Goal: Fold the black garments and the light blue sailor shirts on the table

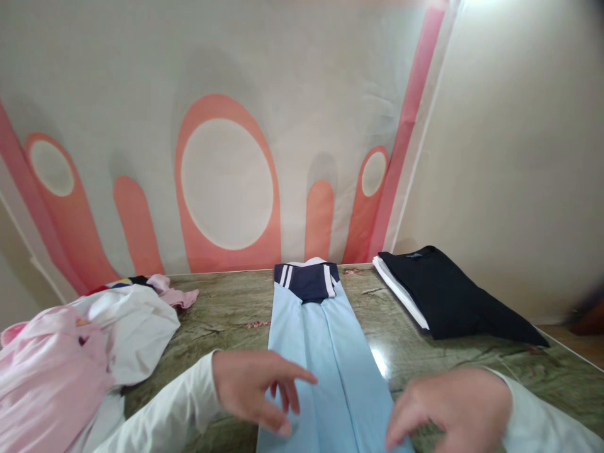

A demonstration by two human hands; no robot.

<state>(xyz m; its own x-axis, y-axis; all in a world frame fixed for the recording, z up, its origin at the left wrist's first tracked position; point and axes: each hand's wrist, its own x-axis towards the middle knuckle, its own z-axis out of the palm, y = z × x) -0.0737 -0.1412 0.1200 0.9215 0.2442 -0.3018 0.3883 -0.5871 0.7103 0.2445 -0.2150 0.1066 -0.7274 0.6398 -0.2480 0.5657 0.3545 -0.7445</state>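
A light blue shirt [325, 371] with a dark navy collar [309, 281] striped in white lies on the table in a long, narrow shape, its sides turned inward. Over its left part hovers my left hand [262, 384], fingers spread and nothing in them. My right hand [453, 406], somewhat blurred, is at the shirt's lower right edge with thumb and fingers apart. Whether its fingertips touch the fabric I cannot tell. The near end of the shirt runs out of the bottom of the view.
Left of the shirt is a loose heap of clothes, with a pink garment [51, 365] and a white one [136, 327]. At the right lies a folded black garment [453, 296] on white cloth [401, 292]. The table [226, 308] meets a patterned wall covering [292, 82] behind.
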